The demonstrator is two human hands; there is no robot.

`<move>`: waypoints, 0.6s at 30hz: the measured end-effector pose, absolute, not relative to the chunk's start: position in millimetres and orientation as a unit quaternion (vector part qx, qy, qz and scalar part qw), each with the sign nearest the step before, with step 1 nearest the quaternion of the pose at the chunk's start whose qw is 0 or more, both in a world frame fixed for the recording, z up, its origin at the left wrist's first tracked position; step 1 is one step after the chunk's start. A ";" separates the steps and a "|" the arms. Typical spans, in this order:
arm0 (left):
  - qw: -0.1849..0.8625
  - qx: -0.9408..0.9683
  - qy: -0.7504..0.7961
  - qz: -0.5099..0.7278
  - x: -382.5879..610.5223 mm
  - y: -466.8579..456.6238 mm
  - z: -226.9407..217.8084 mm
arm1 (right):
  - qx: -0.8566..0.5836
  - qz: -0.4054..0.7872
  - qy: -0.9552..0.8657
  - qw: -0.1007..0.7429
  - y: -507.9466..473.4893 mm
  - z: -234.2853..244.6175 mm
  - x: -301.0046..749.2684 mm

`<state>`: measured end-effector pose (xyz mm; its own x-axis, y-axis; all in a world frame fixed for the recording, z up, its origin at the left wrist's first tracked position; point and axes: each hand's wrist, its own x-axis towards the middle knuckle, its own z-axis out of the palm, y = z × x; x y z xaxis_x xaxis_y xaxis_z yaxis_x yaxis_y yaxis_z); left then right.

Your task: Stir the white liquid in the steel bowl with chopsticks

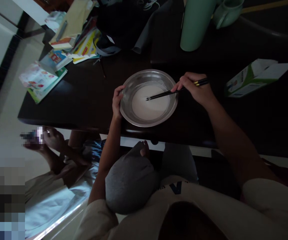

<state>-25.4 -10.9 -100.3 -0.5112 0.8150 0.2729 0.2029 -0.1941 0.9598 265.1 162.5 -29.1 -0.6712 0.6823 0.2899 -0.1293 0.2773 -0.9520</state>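
Note:
A round metal bowl (136, 78) holding a white liquid (150, 105) sits near the front edge of a dark table (89, 96). My left hand (117, 102) grips the bowl's left rim, fingers curled over the edge. My right hand (196, 89) is closed on a pair of black chopsticks (168, 93) at the bowl's right side. The chopstick tips rest in the white liquid near its middle.
A green flask (196, 25) and green mug (227, 12) stand behind the bowl. A white-and-green carton (255, 77) lies at the right. Books and papers (59, 50) crowd the table's left end. Another person sits at lower left, hands (47, 138) on a small object.

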 end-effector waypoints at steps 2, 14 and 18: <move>0.234 0.435 0.596 0.633 -26.2 -10.8 -102.0 | -0.213 0.557 -0.704 0.386 166.6 -29.6 268.2; 0.228 0.436 0.596 0.634 -18.3 -9.8 -93.8 | -0.207 0.576 -0.697 0.373 165.4 -29.2 266.4; 0.229 0.433 0.600 0.633 -20.3 -9.6 -96.7 | -0.213 0.568 -0.677 0.416 171.1 -31.6 268.9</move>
